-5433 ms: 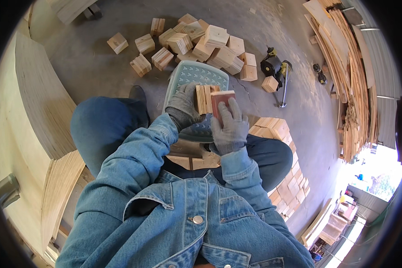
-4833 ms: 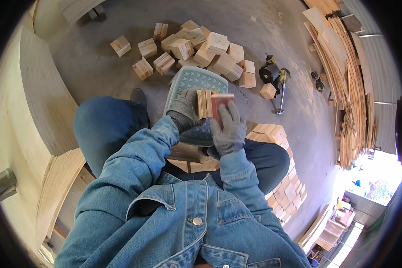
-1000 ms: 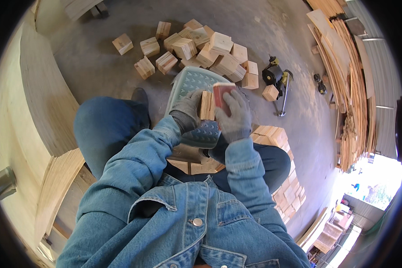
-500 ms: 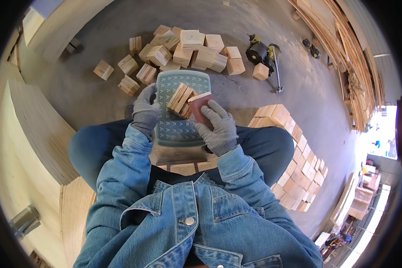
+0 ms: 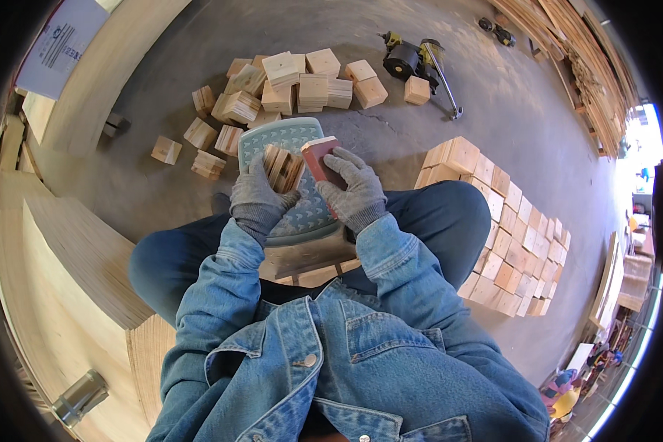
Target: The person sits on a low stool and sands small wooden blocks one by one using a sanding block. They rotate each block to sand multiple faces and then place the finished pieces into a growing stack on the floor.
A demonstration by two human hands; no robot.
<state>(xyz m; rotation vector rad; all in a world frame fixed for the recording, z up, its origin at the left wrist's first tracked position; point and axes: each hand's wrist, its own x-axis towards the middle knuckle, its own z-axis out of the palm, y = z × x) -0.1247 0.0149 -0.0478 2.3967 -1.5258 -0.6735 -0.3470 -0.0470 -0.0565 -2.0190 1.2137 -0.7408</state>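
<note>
A layered wooden block (image 5: 283, 169) sits tilted on the textured top of a grey-green plastic stool (image 5: 289, 131) between my knees. My left hand (image 5: 261, 195), in a grey knit glove, is closed round the block's left and near sides, the thumb along its near edge. In my gloved right hand (image 5: 356, 188) I grip a flat reddish-brown sanding block (image 5: 321, 160) with a pale edge. It is held upright against or very close to the wooden block's right side; whether they touch I cannot tell.
Loose wooden blocks (image 5: 313, 90) lie heaped on the floor beyond the stool. A yellow-and-black nail gun (image 5: 414, 59) lies farther right beside a single block (image 5: 417, 90). Stacked blocks (image 5: 519, 254) stand right of my knee. Large wooden sheets (image 5: 81, 258) rise at my left.
My left hand has come in from beside the stool and closed on the wooden block. The right hand still holds the sanding block, now turned more upright. The view has shifted slightly.
</note>
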